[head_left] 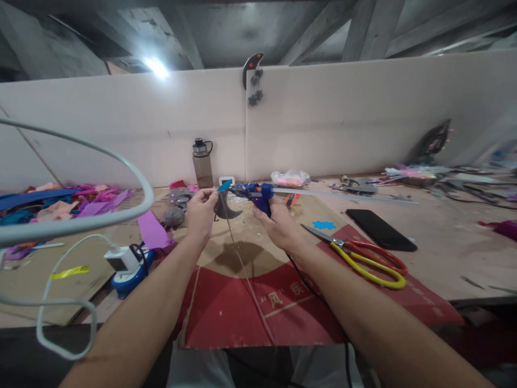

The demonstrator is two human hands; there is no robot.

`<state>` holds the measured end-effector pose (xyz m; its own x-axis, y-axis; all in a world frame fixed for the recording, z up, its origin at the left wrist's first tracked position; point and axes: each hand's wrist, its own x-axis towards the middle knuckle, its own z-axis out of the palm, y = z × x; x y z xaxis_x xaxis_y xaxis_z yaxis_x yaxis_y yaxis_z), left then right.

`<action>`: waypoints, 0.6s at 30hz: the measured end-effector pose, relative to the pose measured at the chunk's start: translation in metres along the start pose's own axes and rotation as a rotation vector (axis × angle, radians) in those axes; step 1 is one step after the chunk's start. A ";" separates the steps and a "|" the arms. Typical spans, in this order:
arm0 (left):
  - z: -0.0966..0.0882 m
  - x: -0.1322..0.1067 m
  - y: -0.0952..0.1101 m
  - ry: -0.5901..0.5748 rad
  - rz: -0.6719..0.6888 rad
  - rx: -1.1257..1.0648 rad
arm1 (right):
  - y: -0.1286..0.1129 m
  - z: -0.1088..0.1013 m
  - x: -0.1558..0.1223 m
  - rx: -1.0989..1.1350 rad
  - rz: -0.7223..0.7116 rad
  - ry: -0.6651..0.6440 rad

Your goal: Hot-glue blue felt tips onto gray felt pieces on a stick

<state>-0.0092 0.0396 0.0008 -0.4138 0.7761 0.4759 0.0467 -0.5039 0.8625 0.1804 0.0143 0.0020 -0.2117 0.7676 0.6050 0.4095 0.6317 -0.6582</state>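
My right hand (278,225) is closed round the grip of a blue hot glue gun (254,193), whose nozzle points left. My left hand (201,211) pinches a grey crescent-shaped piece (226,209) with a small blue piece (224,186) at its top, right at the gun's nozzle. Both hands are raised above a red and brown cardboard sheet (250,302) on the workbench. The gun's black cord runs down under my right forearm.
Scissors with yellow and red handles (363,258) and a blue star-shaped cutout (323,224) lie to the right, a black phone (381,229) beyond. A bottle (202,163) stands by the white partition. Coloured scraps (60,207), a white charger (121,258) and cables sit left.
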 end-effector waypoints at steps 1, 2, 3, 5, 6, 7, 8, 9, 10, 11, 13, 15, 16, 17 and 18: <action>0.000 0.000 0.000 -0.002 0.002 -0.005 | 0.000 0.000 0.000 -0.006 0.008 -0.002; 0.000 0.000 0.000 -0.002 0.003 -0.008 | 0.001 0.000 0.000 -0.011 0.014 -0.003; 0.000 0.000 0.000 -0.003 0.003 -0.008 | 0.001 0.000 0.000 -0.014 0.016 -0.001; 0.000 0.000 0.000 0.001 0.002 -0.007 | 0.001 0.000 0.001 -0.019 0.020 0.005; 0.000 0.000 0.001 0.005 0.002 -0.007 | 0.001 0.000 0.001 -0.019 0.020 0.010; 0.001 0.000 0.001 0.009 0.000 -0.011 | 0.001 0.000 0.001 -0.019 0.019 0.014; 0.001 0.000 0.002 0.011 -0.002 -0.019 | 0.001 -0.001 0.001 -0.016 0.016 0.017; 0.001 0.000 0.003 0.011 -0.008 -0.031 | 0.001 -0.001 0.001 -0.011 0.012 0.020; 0.002 -0.001 0.004 0.008 -0.018 -0.047 | 0.001 -0.001 0.001 -0.005 0.005 0.023; 0.002 -0.001 0.006 0.005 -0.033 -0.067 | 0.002 -0.001 0.001 0.002 -0.003 0.028; 0.003 -0.002 0.008 0.000 -0.067 -0.111 | 0.004 -0.001 0.001 0.026 -0.007 0.036; 0.004 -0.003 0.009 -0.004 -0.084 -0.139 | 0.009 0.001 0.003 0.091 0.040 0.030; 0.004 -0.003 0.009 -0.007 -0.084 -0.142 | 0.012 0.002 0.004 0.142 0.093 0.013; 0.004 -0.003 0.009 -0.011 -0.082 -0.139 | 0.016 0.003 0.005 0.202 0.164 -0.012; 0.004 -0.002 0.008 -0.016 -0.080 -0.130 | 0.020 0.004 0.007 0.263 0.247 -0.044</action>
<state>-0.0040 0.0354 0.0070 -0.3966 0.8215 0.4097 -0.1044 -0.4838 0.8689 0.1833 0.0322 -0.0087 -0.1749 0.9010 0.3969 0.2116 0.4281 -0.8786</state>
